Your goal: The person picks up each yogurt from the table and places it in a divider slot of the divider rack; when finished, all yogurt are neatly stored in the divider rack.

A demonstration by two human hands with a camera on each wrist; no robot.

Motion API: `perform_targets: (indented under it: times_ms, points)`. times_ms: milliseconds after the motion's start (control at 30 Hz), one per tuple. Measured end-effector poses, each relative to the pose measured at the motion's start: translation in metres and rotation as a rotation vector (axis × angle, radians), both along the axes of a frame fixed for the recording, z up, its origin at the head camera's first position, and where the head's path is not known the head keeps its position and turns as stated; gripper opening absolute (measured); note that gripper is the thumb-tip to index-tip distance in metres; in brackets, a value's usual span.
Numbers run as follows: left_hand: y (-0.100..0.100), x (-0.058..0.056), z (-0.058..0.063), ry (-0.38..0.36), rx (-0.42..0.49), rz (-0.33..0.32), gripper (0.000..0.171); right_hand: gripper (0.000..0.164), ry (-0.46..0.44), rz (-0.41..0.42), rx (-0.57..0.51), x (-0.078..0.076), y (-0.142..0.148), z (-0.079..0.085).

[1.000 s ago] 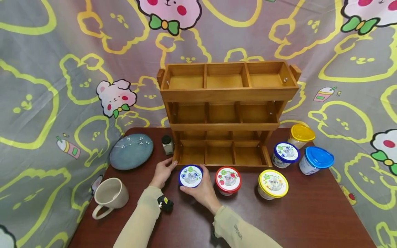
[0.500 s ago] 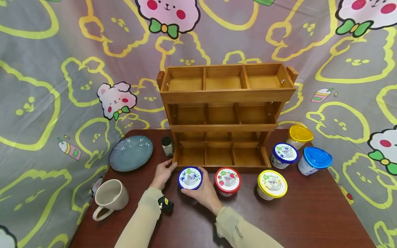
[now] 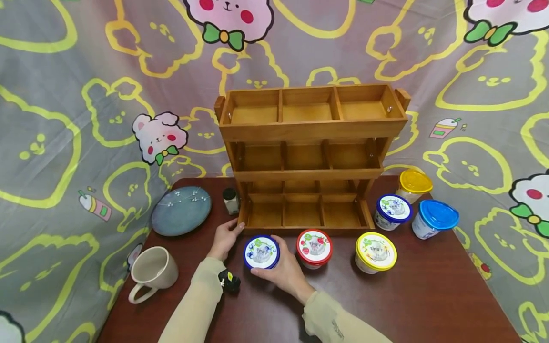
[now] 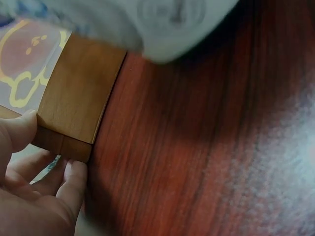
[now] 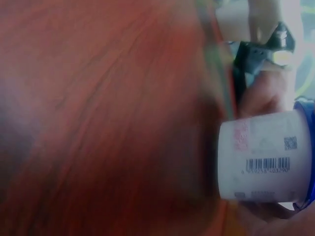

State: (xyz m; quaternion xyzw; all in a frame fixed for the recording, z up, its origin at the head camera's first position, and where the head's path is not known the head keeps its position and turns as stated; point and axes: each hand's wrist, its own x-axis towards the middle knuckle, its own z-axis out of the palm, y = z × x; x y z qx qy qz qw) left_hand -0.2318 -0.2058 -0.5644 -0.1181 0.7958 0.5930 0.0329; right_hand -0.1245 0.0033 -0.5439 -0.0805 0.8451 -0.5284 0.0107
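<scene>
A round tub with a blue-rimmed lid [image 3: 261, 252] is in my right hand [image 3: 288, 272], fingers along its far right side and thumb at the near edge. Its white side with a barcode [image 5: 268, 164] shows in the right wrist view, just off the tabletop. At the front left corner of a three-tier wooden shelf [image 3: 306, 231], my left hand [image 3: 224, 240] grips the wood. The left wrist view shows thumb and fingertips on either side of that wooden corner [image 4: 74, 108]. A red-lidded tub [image 3: 314, 247] stands right of my right hand.
A yellow-lidded tub [image 3: 375, 252] stands further right. Behind it are another blue-rimmed tub [image 3: 393, 212], a plain blue-lidded tub [image 3: 435, 219] and an amber-lidded one [image 3: 414, 183]. On the left are a blue-grey plate [image 3: 182, 212], a mug [image 3: 153, 274] and a black-capped jar [image 3: 231, 202].
My right hand has drawn the blue-rimmed tub slightly toward me and to the left, away from the shelf's front. My left hand keeps its hold on the shelf corner.
</scene>
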Motion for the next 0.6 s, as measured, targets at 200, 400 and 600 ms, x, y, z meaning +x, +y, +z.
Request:
perform_targets:
  times_ms: [200,400,600]
  points:
    - [-0.001,0.000,-0.001,0.002,0.012,-0.016,0.051,0.107,0.016,0.043,-0.017,0.017,0.015,0.020]
    - [-0.001,0.000,0.001,0.001,0.033,-0.024,0.052,0.102,0.039,0.048,-0.044,0.032,0.033,0.043]
    - [-0.001,-0.001,-0.002,-0.003,0.040,-0.017,0.051,0.101,0.056,0.059,-0.076,0.044,0.046,0.063]
